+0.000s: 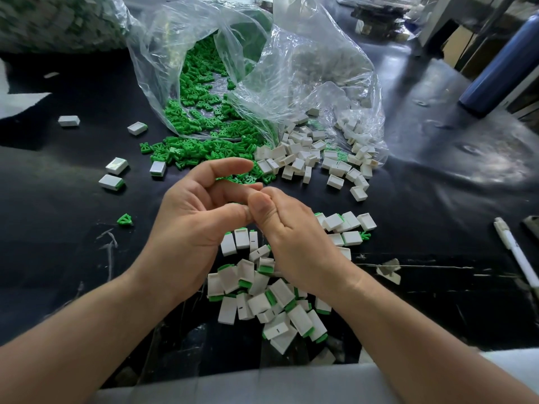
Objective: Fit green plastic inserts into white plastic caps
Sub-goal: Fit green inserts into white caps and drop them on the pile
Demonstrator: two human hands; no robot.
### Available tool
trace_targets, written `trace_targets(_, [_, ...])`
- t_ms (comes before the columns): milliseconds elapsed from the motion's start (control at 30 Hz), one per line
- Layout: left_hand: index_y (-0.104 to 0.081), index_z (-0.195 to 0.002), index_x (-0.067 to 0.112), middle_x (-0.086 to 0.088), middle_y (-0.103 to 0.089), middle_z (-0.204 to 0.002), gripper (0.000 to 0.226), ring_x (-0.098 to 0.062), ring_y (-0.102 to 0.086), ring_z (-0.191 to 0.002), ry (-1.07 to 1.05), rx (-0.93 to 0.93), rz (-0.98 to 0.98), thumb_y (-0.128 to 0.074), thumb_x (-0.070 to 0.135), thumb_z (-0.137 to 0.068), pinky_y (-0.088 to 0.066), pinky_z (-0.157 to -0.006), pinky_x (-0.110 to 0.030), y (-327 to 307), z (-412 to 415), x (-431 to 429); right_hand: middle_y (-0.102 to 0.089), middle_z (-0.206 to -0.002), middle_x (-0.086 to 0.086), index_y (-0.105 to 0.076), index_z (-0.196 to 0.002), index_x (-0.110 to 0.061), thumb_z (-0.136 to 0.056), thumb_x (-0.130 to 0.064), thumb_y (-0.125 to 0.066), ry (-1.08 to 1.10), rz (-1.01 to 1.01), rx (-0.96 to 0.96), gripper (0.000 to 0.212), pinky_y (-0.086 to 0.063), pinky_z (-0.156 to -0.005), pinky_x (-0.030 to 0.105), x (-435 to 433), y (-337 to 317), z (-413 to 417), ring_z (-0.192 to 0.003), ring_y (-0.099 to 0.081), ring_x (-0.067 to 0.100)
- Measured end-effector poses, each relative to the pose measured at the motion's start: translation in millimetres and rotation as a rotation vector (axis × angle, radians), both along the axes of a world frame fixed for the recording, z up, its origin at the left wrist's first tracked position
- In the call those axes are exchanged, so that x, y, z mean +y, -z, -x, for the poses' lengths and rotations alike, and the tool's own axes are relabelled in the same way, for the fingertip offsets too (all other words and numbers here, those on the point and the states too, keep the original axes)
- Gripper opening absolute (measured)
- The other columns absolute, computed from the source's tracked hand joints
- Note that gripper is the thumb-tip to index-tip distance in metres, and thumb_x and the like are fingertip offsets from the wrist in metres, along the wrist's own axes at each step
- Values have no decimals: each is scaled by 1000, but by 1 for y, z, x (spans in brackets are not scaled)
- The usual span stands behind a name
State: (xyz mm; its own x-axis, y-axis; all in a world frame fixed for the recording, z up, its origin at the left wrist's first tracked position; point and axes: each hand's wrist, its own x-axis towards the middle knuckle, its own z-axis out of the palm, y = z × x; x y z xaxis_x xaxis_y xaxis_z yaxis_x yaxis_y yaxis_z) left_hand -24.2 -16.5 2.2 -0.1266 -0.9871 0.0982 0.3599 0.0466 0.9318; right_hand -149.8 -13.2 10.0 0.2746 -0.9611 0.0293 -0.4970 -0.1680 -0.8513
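Observation:
My left hand (192, 220) and my right hand (288, 231) meet above the black table (58, 243), thumbs touching and fingers curled inward. Whatever sits between the fingers is hidden. Just beyond them, loose green inserts (186, 153) spill from a clear plastic bag (291, 68). Empty white caps (306, 161) lie heaped to the right of the inserts. Under and in front of my hands is a pile of caps with green inserts fitted (262, 304). One single green insert (124, 220) lies to the left.
A few fitted caps (116, 166) are scattered on the left of the table. A white pen (516, 252) lies at the right edge, and a dark blue bottle (495, 71) stands at the far right. A second full bag (58, 21) sits at the back left.

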Motion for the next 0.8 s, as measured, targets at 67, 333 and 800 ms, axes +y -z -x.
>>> trace_targets(67, [-58,-98,12,-5,-71,-71,41,-16,-69,-87,1,8,-3,-59,-2,-60,-54,-70,-24,0,0,0,-47,-78,-19,-56,-106,-18,-97,-38,-30,4,2,8,34,-38,-75,29,0,0,0,-86,-48,9])
trace_targets(333, [-56,-102,10,-5,-71,-70,43,-16,-69,-78,35,45,-28,-57,-4,-61,-55,-66,-24,-2,-2,0,-52,-82,-17,-58,-109,-19,-95,-43,-28,16,12,-27,41,-40,-76,27,-1,2,-1,-85,-51,8])
trace_targets(800, [-57,-105,13,-6,-73,-77,48,-17,-70,-69,46,-54,-74,-73,1,-62,-55,-61,-24,-4,-3,-1,-49,-42,-14,-57,-52,-17,-80,-67,-26,164,-9,-92,65,-29,-57,24,-15,-2,18,-43,-43,-1])
